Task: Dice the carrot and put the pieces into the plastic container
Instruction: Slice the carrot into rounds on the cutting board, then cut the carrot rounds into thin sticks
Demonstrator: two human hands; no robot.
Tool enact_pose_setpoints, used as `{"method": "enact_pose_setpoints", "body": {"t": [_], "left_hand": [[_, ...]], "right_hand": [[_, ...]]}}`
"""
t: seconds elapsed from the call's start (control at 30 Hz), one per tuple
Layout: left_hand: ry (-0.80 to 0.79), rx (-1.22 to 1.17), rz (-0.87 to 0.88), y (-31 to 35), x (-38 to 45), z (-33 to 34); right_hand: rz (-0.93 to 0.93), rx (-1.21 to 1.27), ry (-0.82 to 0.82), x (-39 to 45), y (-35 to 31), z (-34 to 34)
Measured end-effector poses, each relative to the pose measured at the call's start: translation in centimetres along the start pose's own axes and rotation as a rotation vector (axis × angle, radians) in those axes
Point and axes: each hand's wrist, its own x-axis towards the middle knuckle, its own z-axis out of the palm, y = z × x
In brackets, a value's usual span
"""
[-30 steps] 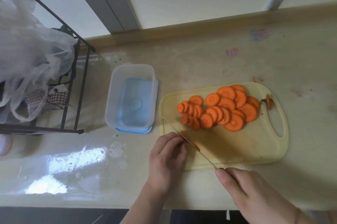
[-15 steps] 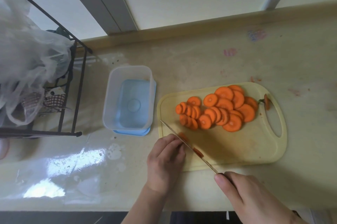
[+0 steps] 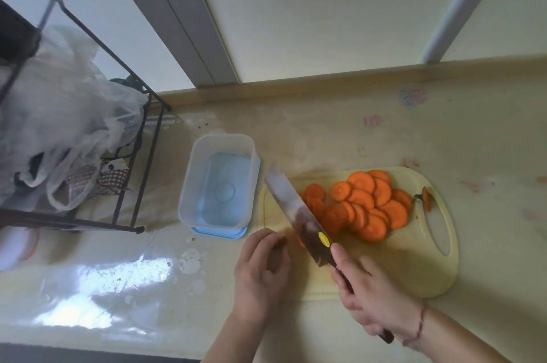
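Observation:
Several round carrot slices (image 3: 367,208) lie heaped on the back of a pale yellow cutting board (image 3: 414,268). My right hand (image 3: 373,297) grips the handle of a knife (image 3: 296,214), whose blade is tilted with its flat side up over the board's left part. My left hand (image 3: 260,271) rests at the board's front left corner with curled fingers. A small orange carrot piece (image 3: 300,241) shows between its fingertips and the blade; whether the fingers hold it is unclear. The clear plastic container (image 3: 189,185) stands empty left of the board, on its blue lid (image 3: 219,232).
The carrot's stalk end (image 3: 426,200) lies by the board's handle hole. A black wire rack (image 3: 142,161) with a crumpled plastic bag (image 3: 59,114) stands at the left. The counter meets the wall behind; carrot scraps dot the counter at right.
The knife has lifted off the board and turned from edge-down to flat side up, its tip swinging toward the container. My left hand stays at the board's corner.

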Motion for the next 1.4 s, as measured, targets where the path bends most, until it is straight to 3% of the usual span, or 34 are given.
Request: {"method": "enact_pose_setpoints", "body": {"t": [0.23,0.43,0.53,0.6,0.7,1.0,1.27,1.4], "left_hand": [[-0.089,0.116,-0.11,1.5,4.9,1.1],[-0.139,0.162,-0.191,2.6,5.4,1.6],[-0.109,0.167,-0.071,2.6,3.7,0.4],[-0.18,0.205,0.042,2.6,2.0,-0.1],[-0.249,0.255,0.013,3.1,0.6,0.7],[-0.113,0.124,-0.246,4.4,1.4,1.8],[-0.008,0.044,-0.186,4.5,3.6,2.3],[0.081,0.243,-0.067,5.6,3.1,3.1]], "right_hand": [[-0.033,0.272,-0.079,-0.3,-3.0,-2.8],[-0.034,0.252,-0.088,-2.0,-2.2,-4.6],[-0.032,0.233,-0.095,-2.7,-1.9,-5.1],[-0.039,0.225,-0.082,-3.3,-1.6,-5.6],[-0.022,0.212,-0.064,-4.4,-1.4,-6.6],[0.018,0.097,-0.061,-6.7,-1.5,-9.0],[-0.013,0.069,-0.016,-7.9,-1.4,-11.0],[-0.128,0.064,0.106,-7.9,-1.2,-12.9]]}}
